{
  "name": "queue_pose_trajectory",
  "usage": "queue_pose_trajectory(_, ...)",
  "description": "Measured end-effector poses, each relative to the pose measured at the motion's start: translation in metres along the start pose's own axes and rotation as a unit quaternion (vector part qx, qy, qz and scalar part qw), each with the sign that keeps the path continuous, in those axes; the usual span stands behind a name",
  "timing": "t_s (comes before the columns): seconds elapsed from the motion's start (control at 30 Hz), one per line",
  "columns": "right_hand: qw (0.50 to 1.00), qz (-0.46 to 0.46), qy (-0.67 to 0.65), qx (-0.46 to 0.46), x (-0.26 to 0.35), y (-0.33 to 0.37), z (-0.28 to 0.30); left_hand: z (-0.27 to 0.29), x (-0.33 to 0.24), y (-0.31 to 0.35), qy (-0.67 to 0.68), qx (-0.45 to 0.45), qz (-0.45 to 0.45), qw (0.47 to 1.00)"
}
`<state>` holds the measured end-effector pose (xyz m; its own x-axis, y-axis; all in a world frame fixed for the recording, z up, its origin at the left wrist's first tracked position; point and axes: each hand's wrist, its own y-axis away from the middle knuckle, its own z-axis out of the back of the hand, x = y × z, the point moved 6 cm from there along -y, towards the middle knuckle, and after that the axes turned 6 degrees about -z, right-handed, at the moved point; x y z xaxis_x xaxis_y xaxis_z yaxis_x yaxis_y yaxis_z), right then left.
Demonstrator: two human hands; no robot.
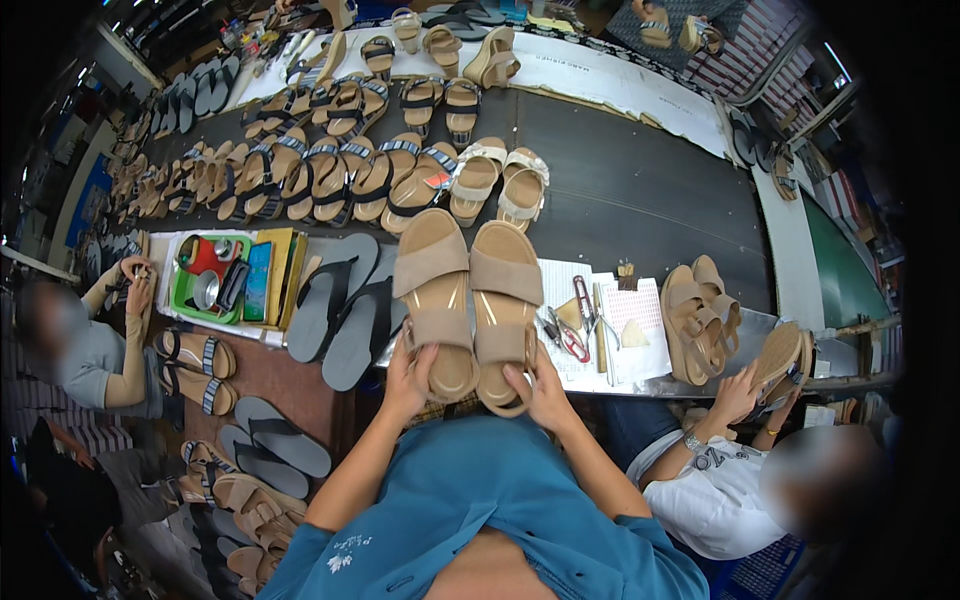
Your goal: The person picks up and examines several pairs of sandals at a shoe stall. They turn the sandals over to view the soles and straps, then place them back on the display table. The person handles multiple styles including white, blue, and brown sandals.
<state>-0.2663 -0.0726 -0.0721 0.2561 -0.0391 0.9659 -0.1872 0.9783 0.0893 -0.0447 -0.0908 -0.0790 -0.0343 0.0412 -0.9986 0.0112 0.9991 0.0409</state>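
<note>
Two taupe strap sandals are held up side by side in front of me, soles down and toes pointing away. My left hand (408,378) grips the left sandal (432,275) at its heel end, thumb over the edge by the strap. At the heel of the right sandal (506,285), my right hand (545,388) is closed the same way. Grey flip-flops with black straps (345,310) lie just left of the pair. On the right are papers with red-handled snips (572,340), pliers (590,305) and a black clip (626,275).
Rows of sandals (330,180) stand on the dark conveyor belt (620,170). A green tray (185,300) holds small cups. Beige wedge sandals (690,320) stand at the right. Co-workers (720,480) (95,350) handle sandals on both sides. More footwear (270,440) lies at the lower left.
</note>
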Motion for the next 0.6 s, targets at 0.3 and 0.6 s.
queue_pose_trajectory(0.3,0.933,-0.007,-0.356,-0.050,0.050,0.005,0.003,0.002,-0.047,0.031,-0.063,-0.063,-0.152,0.984)
queue_pose_trajectory(0.6,0.959,0.041,-0.275,-0.056,0.034,0.020,0.010,0.002,-0.088,0.042,-0.112,-0.047,-0.267,0.956)
